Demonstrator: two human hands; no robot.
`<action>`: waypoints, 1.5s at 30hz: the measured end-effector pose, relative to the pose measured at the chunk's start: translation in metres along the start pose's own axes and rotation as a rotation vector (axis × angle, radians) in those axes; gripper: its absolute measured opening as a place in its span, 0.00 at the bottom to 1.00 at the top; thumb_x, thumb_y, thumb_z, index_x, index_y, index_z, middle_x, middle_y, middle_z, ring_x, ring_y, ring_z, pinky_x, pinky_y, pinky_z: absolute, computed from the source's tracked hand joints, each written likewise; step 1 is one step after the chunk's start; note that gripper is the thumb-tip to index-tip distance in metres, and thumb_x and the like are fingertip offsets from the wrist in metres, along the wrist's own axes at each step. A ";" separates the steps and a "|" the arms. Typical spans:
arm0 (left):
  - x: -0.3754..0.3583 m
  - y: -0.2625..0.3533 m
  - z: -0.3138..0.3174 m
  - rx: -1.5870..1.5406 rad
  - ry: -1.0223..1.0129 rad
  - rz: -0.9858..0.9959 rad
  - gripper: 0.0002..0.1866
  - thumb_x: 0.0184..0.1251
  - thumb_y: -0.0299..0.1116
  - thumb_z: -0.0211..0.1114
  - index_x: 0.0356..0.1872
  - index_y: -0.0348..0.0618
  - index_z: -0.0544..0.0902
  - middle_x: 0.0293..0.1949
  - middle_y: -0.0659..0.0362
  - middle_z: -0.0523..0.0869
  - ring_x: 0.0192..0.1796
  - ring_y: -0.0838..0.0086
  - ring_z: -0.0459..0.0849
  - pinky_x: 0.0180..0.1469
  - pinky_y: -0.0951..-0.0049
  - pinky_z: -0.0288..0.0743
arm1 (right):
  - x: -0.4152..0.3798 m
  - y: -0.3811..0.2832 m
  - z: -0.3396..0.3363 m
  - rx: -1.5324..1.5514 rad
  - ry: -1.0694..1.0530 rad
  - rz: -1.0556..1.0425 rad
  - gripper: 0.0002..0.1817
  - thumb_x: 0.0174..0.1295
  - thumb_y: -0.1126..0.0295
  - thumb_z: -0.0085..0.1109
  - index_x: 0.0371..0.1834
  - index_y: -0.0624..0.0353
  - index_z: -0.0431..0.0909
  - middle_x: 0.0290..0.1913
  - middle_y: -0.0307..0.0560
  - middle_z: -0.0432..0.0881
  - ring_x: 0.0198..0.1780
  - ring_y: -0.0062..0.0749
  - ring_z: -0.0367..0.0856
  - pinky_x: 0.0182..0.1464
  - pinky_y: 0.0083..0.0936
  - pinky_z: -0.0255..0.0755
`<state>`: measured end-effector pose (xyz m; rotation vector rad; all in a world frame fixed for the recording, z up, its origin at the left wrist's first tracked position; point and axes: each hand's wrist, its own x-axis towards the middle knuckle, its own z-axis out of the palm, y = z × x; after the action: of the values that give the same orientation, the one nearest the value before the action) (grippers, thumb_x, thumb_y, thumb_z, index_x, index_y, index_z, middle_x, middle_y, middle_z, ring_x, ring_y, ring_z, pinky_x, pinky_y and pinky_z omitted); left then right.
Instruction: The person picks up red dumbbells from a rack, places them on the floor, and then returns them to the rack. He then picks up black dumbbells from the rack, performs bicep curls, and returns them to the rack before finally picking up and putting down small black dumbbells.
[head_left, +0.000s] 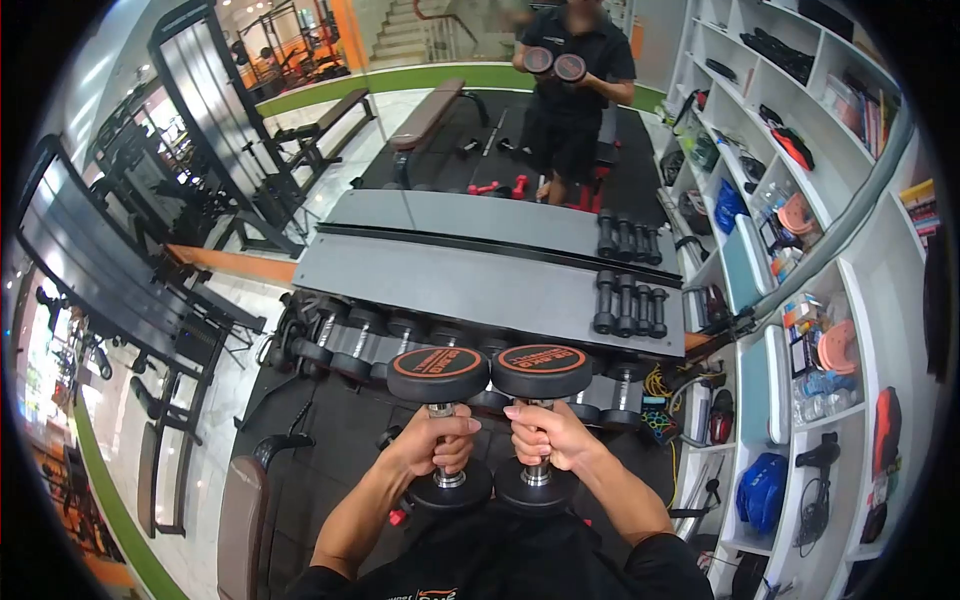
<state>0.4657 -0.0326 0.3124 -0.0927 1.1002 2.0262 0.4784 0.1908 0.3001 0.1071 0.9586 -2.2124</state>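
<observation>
My left hand [439,440] is wrapped round the chrome handle of a dumbbell [437,375], black with an orange-ringed top face. In my right hand [550,436] is a matching dumbbell [541,371], gripped the same way. Both dumbbells stand upright side by side in front of my chest, with their upper heads touching or nearly so. The lower heads come close to my black shirt [480,555]. Beyond them is a dumbbell rack with a grey top [430,285].
Several small dumbbells [628,303] stand on the rack top; larger ones [352,350] lie below. A mirror behind reflects a person [578,90] holding two dumbbells. White shelves [850,400] with a blue bag [762,492] line the right side. A brown bench [243,520] is at left.
</observation>
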 end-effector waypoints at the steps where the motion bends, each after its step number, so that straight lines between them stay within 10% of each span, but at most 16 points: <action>1: 0.006 0.003 0.002 0.014 -0.011 -0.006 0.21 0.67 0.24 0.59 0.15 0.50 0.63 0.08 0.66 0.60 0.08 0.80 0.59 0.14 0.73 0.59 | -0.002 -0.002 -0.003 -0.009 0.017 -0.025 0.16 0.73 0.70 0.53 0.23 0.52 0.65 0.11 0.29 0.58 0.11 0.14 0.56 0.17 0.19 0.56; 12: 0.071 0.003 0.006 -0.064 -0.185 -0.111 0.21 0.69 0.22 0.60 0.18 0.52 0.63 0.08 0.66 0.62 0.08 0.81 0.59 0.13 0.75 0.56 | -0.018 -0.023 -0.038 0.052 0.112 -0.119 0.11 0.72 0.73 0.53 0.28 0.54 0.67 0.12 0.29 0.59 0.12 0.14 0.58 0.17 0.20 0.58; 20: 0.106 0.020 -0.008 -0.038 -0.202 -0.121 0.20 0.70 0.23 0.59 0.18 0.50 0.64 0.09 0.66 0.62 0.09 0.81 0.60 0.14 0.76 0.56 | 0.005 -0.043 -0.048 0.051 0.245 -0.065 0.25 0.71 0.67 0.58 0.13 0.50 0.62 0.11 0.30 0.59 0.12 0.16 0.58 0.18 0.20 0.56; 36: 0.198 0.099 -0.062 0.035 -0.369 -0.072 0.20 0.69 0.23 0.58 0.17 0.49 0.64 0.08 0.66 0.62 0.09 0.80 0.60 0.16 0.74 0.58 | 0.092 -0.098 -0.048 -0.019 0.466 -0.189 0.07 0.69 0.73 0.60 0.32 0.56 0.73 0.14 0.30 0.62 0.13 0.15 0.59 0.19 0.18 0.56; 45: 0.228 0.121 -0.070 0.141 -0.358 -0.079 0.23 0.68 0.24 0.61 0.10 0.46 0.67 0.08 0.65 0.64 0.10 0.81 0.62 0.19 0.76 0.60 | 0.114 -0.096 -0.060 -0.101 0.498 -0.344 0.12 0.69 0.75 0.58 0.27 0.54 0.69 0.17 0.31 0.63 0.17 0.15 0.60 0.22 0.18 0.60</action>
<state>0.2104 0.0216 0.2560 0.2846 0.9883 1.8012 0.3205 0.2101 0.2768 0.4979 1.4463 -2.4993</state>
